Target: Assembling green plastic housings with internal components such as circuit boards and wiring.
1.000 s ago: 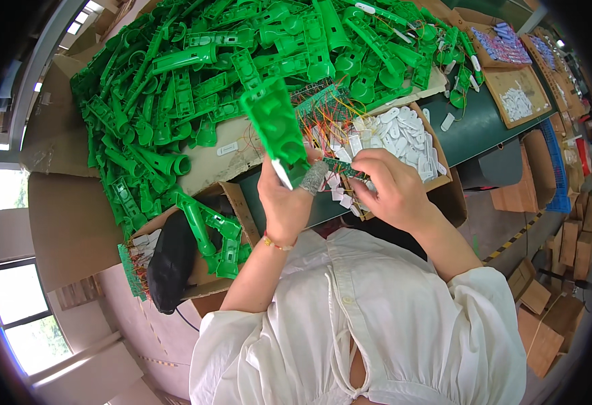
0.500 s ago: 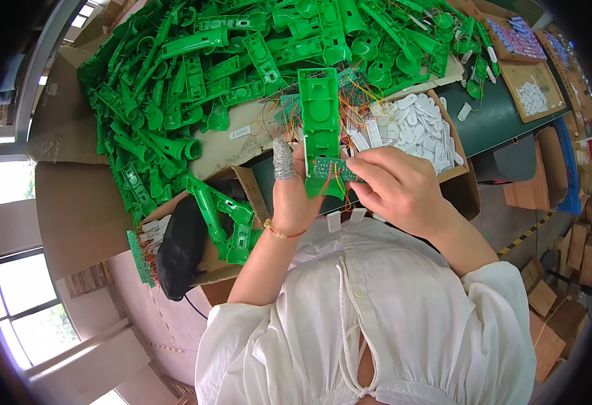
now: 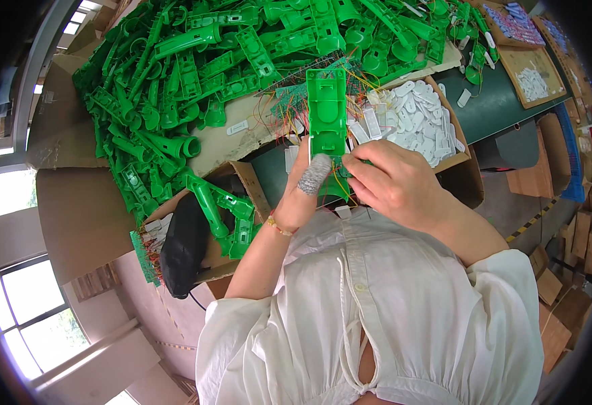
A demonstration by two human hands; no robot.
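Observation:
Upright before my chest is a long green plastic housing half [image 3: 327, 115], its hollow inner side toward me. My left hand [image 3: 299, 199] is closed around its lower part, and the grey-wrapped thumb presses over the front near a small green circuit board [image 3: 339, 173]. Red and yellow wires hang from that board. My right hand [image 3: 400, 185] is closed at the board's right edge, thumb and fingertips pinched together there. Fingers cover much of the board, so how deep it sits in the housing cannot be seen.
A large heap of green housings [image 3: 168, 81] fills the far left. Behind my hands lie wired circuit boards [image 3: 289, 101]. A box of white plastic pieces [image 3: 421, 118] stands to the right. Near left, an open carton [image 3: 250, 189] has a black bag [image 3: 186, 246] by it.
My left thumb has swung from pointing up to lying across the board. My right fingers stay at the board's right side, and the board now sits lower against the housing.

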